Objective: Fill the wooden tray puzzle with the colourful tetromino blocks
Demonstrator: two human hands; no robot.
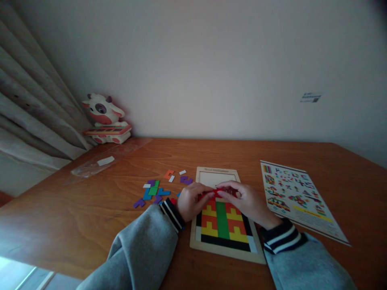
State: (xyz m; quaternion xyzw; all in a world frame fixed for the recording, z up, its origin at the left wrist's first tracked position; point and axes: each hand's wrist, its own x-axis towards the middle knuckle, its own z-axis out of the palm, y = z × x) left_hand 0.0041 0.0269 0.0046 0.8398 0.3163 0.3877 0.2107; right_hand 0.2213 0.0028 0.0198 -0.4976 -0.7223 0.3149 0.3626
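Puzzle board [227, 254] flat on the brown table [99, 225], left hand [191, 201] and right hand [250, 202] nearly closed, pinching red pieces [216, 194] over its middle, loose pieces [153, 191] at left, printed sheet [298, 197] at right

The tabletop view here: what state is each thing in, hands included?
Left hand: fingers closed at the red piece
Right hand: fingers also closed there
Red piece: between the fingertips, partly hidden
Board: flat, partly filled
Loose pieces: scattered left of the board
Sheet: flat, printed side up
Plastic bag: lying flat
Toy cow: upright
Curtain: hanging in folds
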